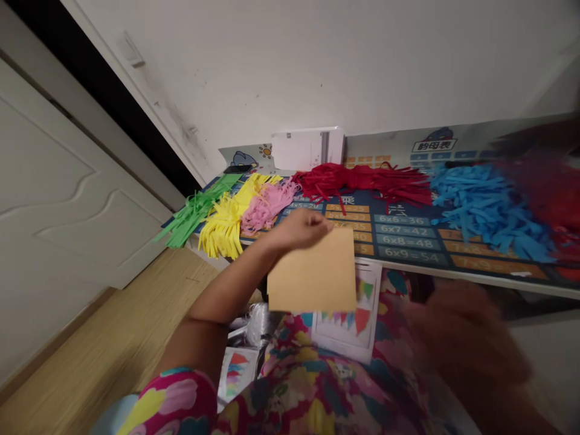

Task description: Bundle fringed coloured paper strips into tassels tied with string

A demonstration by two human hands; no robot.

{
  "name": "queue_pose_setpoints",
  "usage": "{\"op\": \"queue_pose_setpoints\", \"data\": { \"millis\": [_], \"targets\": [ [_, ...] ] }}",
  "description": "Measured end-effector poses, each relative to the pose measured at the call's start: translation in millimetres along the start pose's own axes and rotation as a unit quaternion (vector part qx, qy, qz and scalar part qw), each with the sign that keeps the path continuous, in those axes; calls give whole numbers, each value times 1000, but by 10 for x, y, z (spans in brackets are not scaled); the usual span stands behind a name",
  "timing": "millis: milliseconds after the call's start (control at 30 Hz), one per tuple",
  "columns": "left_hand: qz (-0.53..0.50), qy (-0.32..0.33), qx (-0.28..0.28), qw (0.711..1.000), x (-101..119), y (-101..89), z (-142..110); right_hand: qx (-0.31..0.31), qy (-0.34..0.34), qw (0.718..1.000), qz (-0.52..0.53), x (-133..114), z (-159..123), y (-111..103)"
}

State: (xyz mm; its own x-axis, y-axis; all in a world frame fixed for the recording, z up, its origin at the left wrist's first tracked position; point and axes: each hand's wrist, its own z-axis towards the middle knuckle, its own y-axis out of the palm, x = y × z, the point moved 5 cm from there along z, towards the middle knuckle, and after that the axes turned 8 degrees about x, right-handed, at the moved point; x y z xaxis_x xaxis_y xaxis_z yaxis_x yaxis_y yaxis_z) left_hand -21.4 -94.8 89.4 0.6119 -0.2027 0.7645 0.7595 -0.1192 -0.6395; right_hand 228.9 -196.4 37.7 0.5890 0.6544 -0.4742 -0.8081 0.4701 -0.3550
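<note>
My left hand point(306, 229) is closed on the top edge of a plain orange-tan paper sheet point(312, 278), which hangs in front of the table edge above my lap. Partly covered by it, a white printed sheet point(348, 344) with colourful bunting pictures lies on my lap. Off to the right, below the table edge, my right hand point(466, 332) is smeared by motion. Its fingers cannot be made out, nor whether it holds anything.
Fringed paper tassels lie along the table mat point(403, 235): green point(194, 211), yellow point(231, 211), pink point(269, 205), dark red point(362, 181) and blue point(489, 208). A white box-like item point(303, 150) leans against the wall. Another bunting print point(235, 368) is low at left.
</note>
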Motion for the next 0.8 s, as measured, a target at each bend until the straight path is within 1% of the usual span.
{"op": "queue_pose_setpoints", "data": {
  "millis": [67,100,133,167,200,233,267,300,333,367,400,433,467,500,533,600,700,800],
  "targets": [
    [27,12,81,996,76,-211,391,114,48,992,1,79,31,-118],
    [52,34,120,991,126,-304,607,159,86,983,10,150,29,-112],
    [77,63,150,984,177,-369,813,180,133,974,21,240,11,-53],
    [109,89,178,974,214,-406,986,172,176,969,32,336,-20,54],
    [150,110,230,955,237,-433,1099,139,210,967,37,430,-63,190],
    [190,133,278,932,245,-415,1142,96,222,970,35,507,-115,329],
    [223,160,308,911,233,-337,1115,53,216,975,28,568,-172,457],
    [244,193,316,897,194,-204,1022,14,197,980,19,616,-233,567],
    [245,223,294,896,120,-25,880,-19,173,985,10,651,-292,657],
    [230,261,242,906,24,189,696,-46,148,988,3,676,-346,728],
    [204,305,170,914,-80,413,478,-66,127,990,-1,692,-391,782],
    [180,334,113,918,-195,601,250,-78,110,991,-3,698,-424,816],
    [164,348,97,918,-305,723,37,-81,98,992,-1,694,-446,834],
    [158,358,104,915,-397,799,-145,-76,89,993,4,679,-457,833],
    [158,361,107,913,-470,851,-288,-65,84,994,15,652,-463,819],
    [143,366,128,911,-536,866,-471,-45,93,994,45,581,-482,769],
    [82,384,149,907,-479,772,-613,-30,155,980,123,461,-571,691],
    [31,393,142,908,-382,682,-714,5,229,952,206,360,-699,631]
  ]
}}
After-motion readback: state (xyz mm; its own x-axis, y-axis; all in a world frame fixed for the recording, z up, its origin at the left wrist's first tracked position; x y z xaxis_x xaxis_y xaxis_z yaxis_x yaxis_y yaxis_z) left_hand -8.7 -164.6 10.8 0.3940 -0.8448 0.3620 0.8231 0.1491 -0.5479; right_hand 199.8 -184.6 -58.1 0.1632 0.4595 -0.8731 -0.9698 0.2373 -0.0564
